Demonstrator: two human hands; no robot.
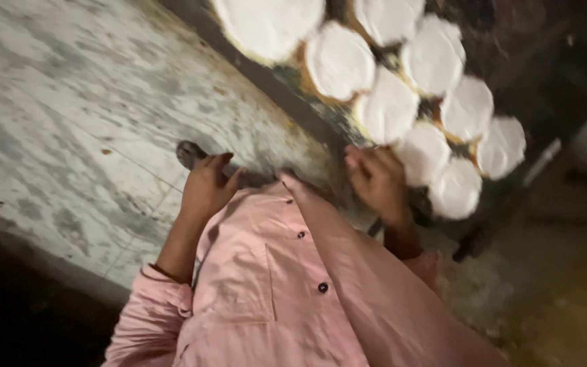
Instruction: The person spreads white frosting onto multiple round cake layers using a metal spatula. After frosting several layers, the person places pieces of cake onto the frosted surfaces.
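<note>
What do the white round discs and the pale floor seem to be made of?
The white discs look like soft, matte white filling or dough in shallow tan moulds; the blur leaves this open. The floor looks like worn stone or marble, pale with grey-green veins and a thin joint line. The right hand is at one disc.

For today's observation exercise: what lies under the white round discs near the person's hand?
The white discs lie overlapping on a dark surface, with tan edges showing beneath some. The right hand touches their near edge. What lies directly under each disc is covered.
</note>
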